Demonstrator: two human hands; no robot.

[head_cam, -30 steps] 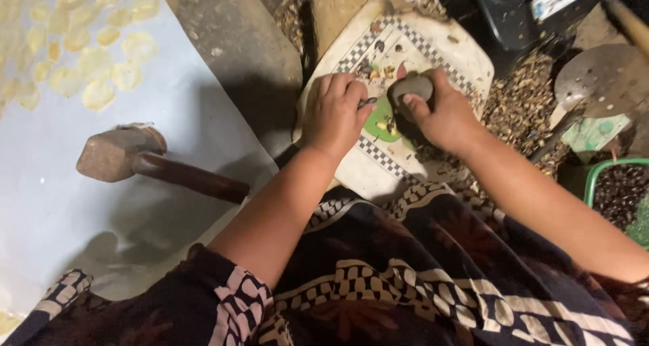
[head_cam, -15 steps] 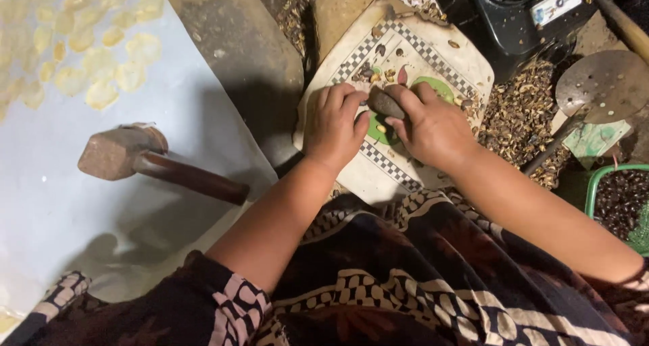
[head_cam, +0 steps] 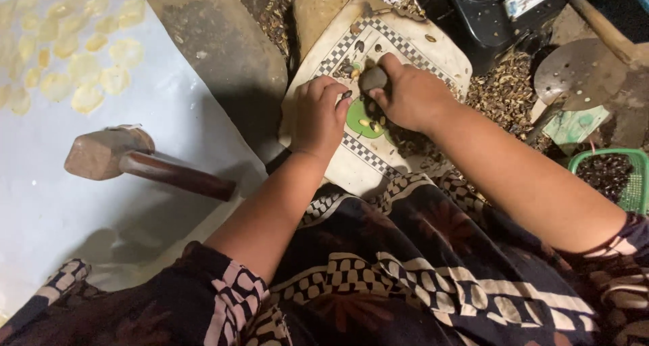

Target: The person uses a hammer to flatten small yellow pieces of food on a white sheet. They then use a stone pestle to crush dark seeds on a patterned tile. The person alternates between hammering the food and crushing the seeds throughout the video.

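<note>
Nearest to me is my lap, covered in a dark patterned cloth [head_cam: 405, 278] with checkered bands; its lower part runs out of the frame. Both forearms reach forward from it.

My left hand [head_cam: 318, 119] lies palm down on a white tray with a checkered border [head_cam: 433, 55], fingers curled loosely, and the forefinger and thumb seem to pinch a small dark seed [head_cam: 346, 95]; it is too small for me to be sure of the grip. Just to its right, my right hand [head_cam: 412, 99] is closed around a dark rounded stone [head_cam: 373, 79], whose lower half is hidden by my fingers. Between the two hands, on the green round patch of the tray, lie a few pale kernels [head_cam: 368, 123], hard to make out in the shadow.

Well to the left of my left hand, a stone-headed hammer with a dark wooden handle [head_cam: 128, 158] rests on a pale sheet [head_cam: 47, 217]. Farther off on that sheet, flattened yellowish chips [head_cam: 74, 62] are spread out, cut off by the top edge.

To the right of my right hand, a heap of broken shells [head_cam: 503, 89] lies by the tray. Beyond it I see a perforated metal skimmer [head_cam: 571, 68] and, at the right edge, a green basket [head_cam: 625, 183] holding dark seeds, only partly in view.

Ahead of the left hand sits a large flat grey stone [head_cam: 223, 45].
</note>
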